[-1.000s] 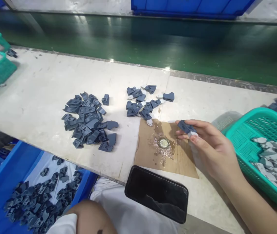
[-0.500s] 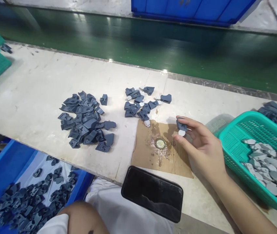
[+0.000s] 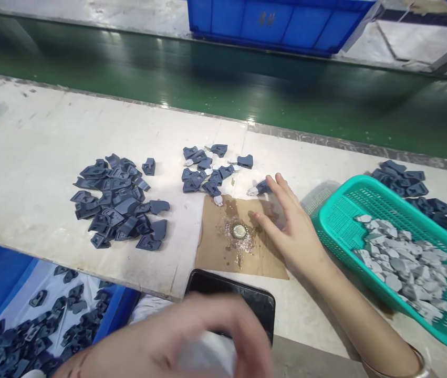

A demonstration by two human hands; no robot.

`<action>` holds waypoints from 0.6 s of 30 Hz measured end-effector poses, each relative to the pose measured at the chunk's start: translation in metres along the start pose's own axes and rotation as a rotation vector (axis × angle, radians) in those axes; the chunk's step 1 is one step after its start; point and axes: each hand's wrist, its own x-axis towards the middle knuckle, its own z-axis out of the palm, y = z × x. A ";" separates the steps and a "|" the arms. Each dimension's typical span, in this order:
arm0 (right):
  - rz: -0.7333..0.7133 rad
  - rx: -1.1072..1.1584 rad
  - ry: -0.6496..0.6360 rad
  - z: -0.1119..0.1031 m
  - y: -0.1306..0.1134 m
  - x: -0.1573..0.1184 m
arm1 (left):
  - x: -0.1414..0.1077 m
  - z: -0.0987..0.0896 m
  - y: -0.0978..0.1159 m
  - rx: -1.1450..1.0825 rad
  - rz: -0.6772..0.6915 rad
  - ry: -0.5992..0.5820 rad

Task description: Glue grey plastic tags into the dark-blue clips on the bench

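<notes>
My right hand [image 3: 294,231] is over the table with fingers and thumb spread apart, holding nothing. Just beyond its fingertips lies a dark grey plastic part with a white tip [image 3: 261,187]; I cannot tell whether a finger still touches it. Low in the view, my left hand [image 3: 191,336] is smeared by motion, its fingers curved above a black phone [image 3: 242,302]. A brown cardboard piece [image 3: 223,257] with a wet, glittery patch and a small round disc [image 3: 239,231] lies left of my right hand. Behind it sits a cluster of dark parts with white tips [image 3: 211,173].
A heap of dark grey parts [image 3: 121,202] lies to the left. On the right stands a green basket [image 3: 337,226] of pale grey pieces [image 3: 408,262], with more dark parts [image 3: 400,178] behind it. A blue bin [image 3: 124,310] of dark parts is below the table edge.
My right hand has let go of the white-tipped dark part, which now lies on the table, and its fingers have opened. My left hand has come into view from below. The view has shifted right.
</notes>
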 end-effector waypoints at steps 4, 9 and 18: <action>-0.157 -0.048 0.174 -0.019 -0.021 -0.006 | 0.008 -0.053 0.016 0.949 0.366 0.666; 0.012 -0.466 0.409 -0.075 -0.009 -0.019 | 0.019 -0.096 0.016 1.614 0.265 0.886; 0.638 -0.806 -0.097 -0.113 0.046 -0.020 | 0.020 -0.103 0.018 1.812 0.038 0.780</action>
